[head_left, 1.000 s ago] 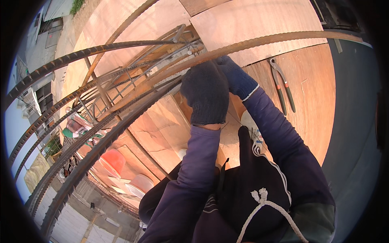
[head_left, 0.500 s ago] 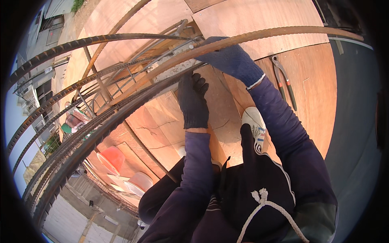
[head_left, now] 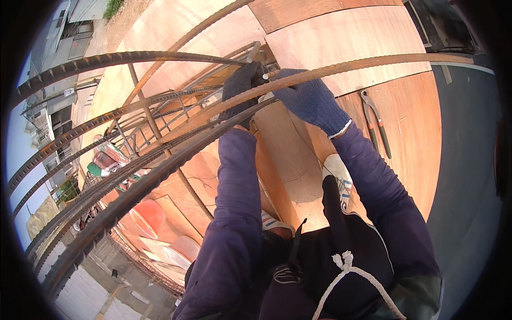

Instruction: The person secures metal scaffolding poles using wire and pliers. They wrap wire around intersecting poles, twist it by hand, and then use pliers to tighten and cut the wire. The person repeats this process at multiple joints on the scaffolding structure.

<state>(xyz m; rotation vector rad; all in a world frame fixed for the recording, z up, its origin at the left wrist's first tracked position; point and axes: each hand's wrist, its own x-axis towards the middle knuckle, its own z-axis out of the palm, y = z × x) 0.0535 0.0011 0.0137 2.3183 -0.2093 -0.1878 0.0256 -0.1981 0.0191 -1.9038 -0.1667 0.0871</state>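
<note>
My left hand (head_left: 234, 92), in a black glove, reaches in among the steel bars at the top middle, its fingers curled by the bar ends and partly hidden. Close beside it, my right hand (head_left: 312, 104) wears a blue glove and is closed just beneath a rusty ribbed rebar (head_left: 357, 63). What either hand grips is hidden. Between the gloves a short rod end with a pale tip (head_left: 268, 75) sticks out. A thick dark rebar (head_left: 176, 151) runs from the lower left up to the right hand.
Pliers with red-and-black handles (head_left: 377, 128) lie on the plywood (head_left: 410, 106) at right. More rebars (head_left: 106, 60) arch across the left. A red bowl-like thing (head_left: 148, 217) sits lower left. My shoe (head_left: 337, 173) stands beside a plywood-sided channel (head_left: 290, 154).
My left hand has moved up and forward from below the dark rebar to the bar ends beside my right hand. The view has shifted slightly; the right hand stays near the rusty rebar.
</note>
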